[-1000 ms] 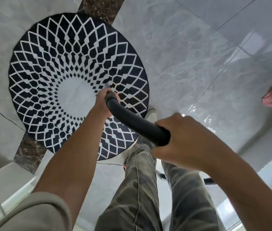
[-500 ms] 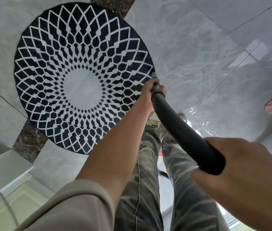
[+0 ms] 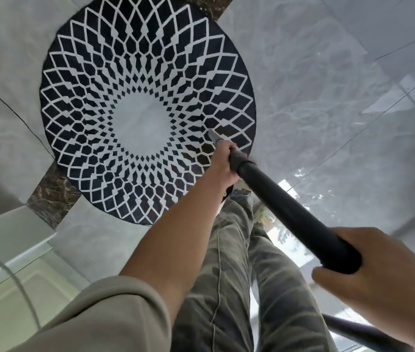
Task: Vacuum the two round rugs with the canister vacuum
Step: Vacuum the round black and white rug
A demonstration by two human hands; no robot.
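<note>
Our left hand (image 3: 223,165) curls round the front of the black vacuum wand (image 3: 290,214); our right hand (image 3: 384,283) grips its rear end; the wand's grey tip (image 3: 213,135) touches the round black-and-white rug (image 3: 94,97) near its right edge; the rug lies flat on the grey tiled floor (image 3: 328,72).

From my end I see a loose beige sleeve (image 3: 104,313) on the near left arm, ending short of the elbow. The trousers (image 3: 229,275) are faded grey-green, mottled, with a pale stitched seam. A pale shoe (image 3: 262,215) shows farther out.
</note>
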